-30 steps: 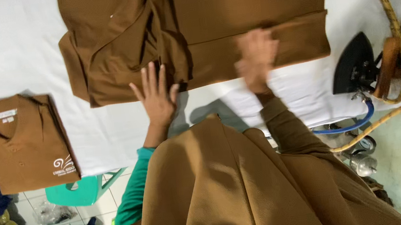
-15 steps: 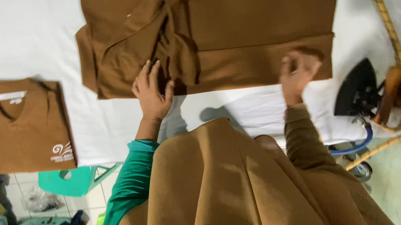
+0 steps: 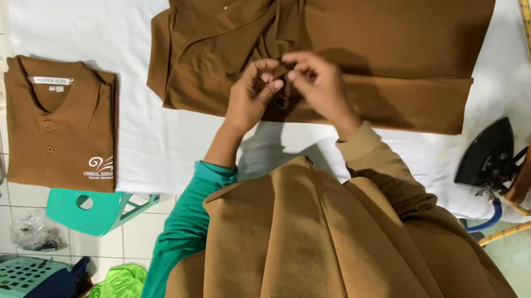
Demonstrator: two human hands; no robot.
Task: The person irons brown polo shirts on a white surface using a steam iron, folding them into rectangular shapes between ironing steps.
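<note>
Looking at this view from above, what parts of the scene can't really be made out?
- Head view: what the left hand and right hand pinch on the brown garment; the fingers cover it.
- The garment's top is cut off by the frame edge.
- The iron is partly hidden behind the yellow cord.
- The lap and floor below are hidden by the brown head covering.

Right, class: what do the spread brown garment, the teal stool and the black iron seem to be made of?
Spread brown garment: woven or knitted cloth, matte; it creases softly.
Teal stool: probably moulded plastic, smooth with a slight sheen and a round hole in the seat.
Black iron: dark flat soleplate, likely metal; uncertain.
</note>
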